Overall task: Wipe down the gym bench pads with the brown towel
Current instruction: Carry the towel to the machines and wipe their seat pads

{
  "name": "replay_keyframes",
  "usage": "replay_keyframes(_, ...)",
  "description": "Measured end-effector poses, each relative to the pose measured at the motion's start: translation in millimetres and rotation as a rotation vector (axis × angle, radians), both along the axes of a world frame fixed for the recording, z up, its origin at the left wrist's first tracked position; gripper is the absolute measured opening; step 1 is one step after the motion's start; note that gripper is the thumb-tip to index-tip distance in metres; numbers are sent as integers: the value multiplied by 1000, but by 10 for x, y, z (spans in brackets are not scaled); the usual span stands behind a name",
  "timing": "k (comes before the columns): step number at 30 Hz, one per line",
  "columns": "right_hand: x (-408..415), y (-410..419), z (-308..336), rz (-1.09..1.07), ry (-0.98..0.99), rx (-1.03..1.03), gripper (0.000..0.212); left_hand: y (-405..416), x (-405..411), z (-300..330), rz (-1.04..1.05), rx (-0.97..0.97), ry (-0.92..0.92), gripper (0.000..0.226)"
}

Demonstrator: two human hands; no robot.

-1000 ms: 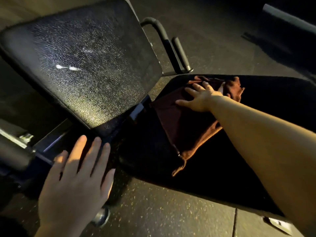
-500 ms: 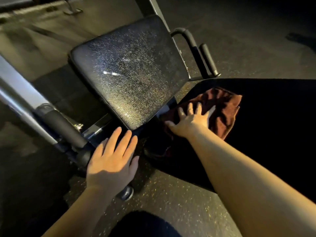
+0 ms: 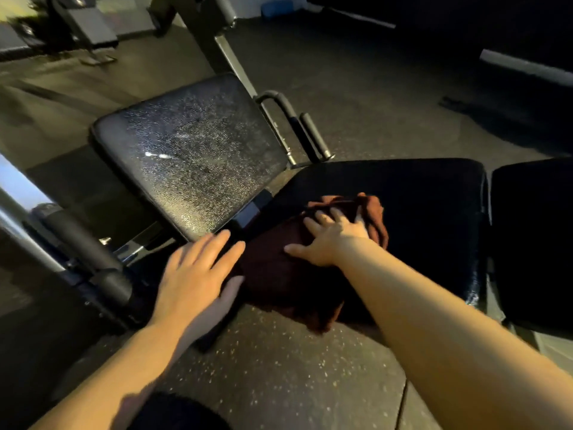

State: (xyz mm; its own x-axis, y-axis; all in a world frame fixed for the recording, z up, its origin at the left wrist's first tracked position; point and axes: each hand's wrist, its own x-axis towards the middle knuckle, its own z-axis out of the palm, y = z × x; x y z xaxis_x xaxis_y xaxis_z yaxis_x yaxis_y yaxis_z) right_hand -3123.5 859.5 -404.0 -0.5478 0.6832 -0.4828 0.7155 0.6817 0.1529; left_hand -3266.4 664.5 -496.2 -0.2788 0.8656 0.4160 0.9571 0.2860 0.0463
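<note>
Brown towel (image 3: 288,274) lies on the flat bench pad (image 3: 418,212), pressed by the flat right hand (image 3: 331,240); left hand (image 3: 198,274) hovers spread beside it.

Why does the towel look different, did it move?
Yes. The towel slid along the dark pad toward its near edge beside the cracked pad; a corner now hangs over that edge. The right hand presses on it.

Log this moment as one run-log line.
right hand: flat, pressing brown cloth towel | on black padded bench seat | left hand: open, beside towel
</note>
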Motion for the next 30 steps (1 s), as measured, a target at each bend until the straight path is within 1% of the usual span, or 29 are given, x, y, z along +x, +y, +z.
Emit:
replay_keyframes(3, 377, 461, 296, -107, -60, 104, 90, 342, 443, 287, -235, 69, -42, 52)
replay_keyframes(5, 641, 763, 472, -210, -80, 170, 93, 544, 683, 411, -349, 65, -92, 54)
replay_keyframes(7, 831, 996, 575, -283, -96, 208, 97, 689, 858, 414, -396, 35, -155, 55)
replay_keyframes(8, 876, 1079, 587, -296, -102, 217, 97, 739, 913, 367, -405, 25, -233, 56)
replay_keyframes(10, 875, 1217, 564, -287, -106, 233, 96, 803, 978, 253, -399, 74, -421, 55)
replay_keyframes(11, 840, 1275, 545, -280, -106, 235, 95, 823, 995, 202, -390, 123, -471, 53)
replay_keyframes(12, 791, 1336, 514, -272, -106, 229, 94, 838, 1005, 163, -389, 165, -482, 52)
replay_keyframes(14, 659, 1466, 444, -246, -112, 209, 92, 875, 1009, 108, -405, 230, -449, 53)
replay_keyframes(16, 493, 1602, 347, -215, -130, 186, 91, 917, 1001, 62, -391, 261, -413, 53)
replay_keyframes(24, 46, 1849, 87, -151, -138, 137, 90, 930, 1026, 11, -340, 251, -385, 62)
replay_keyframes(27, 46, 1764, 54, -128, -138, 139, 86, 912, 1022, -7, -341, 258, -369, 62)
replay_keyframes(30, 53, 1478, 31, -99, -121, 130, 77, 893, 1002, -12, -337, 229, -364, 63)
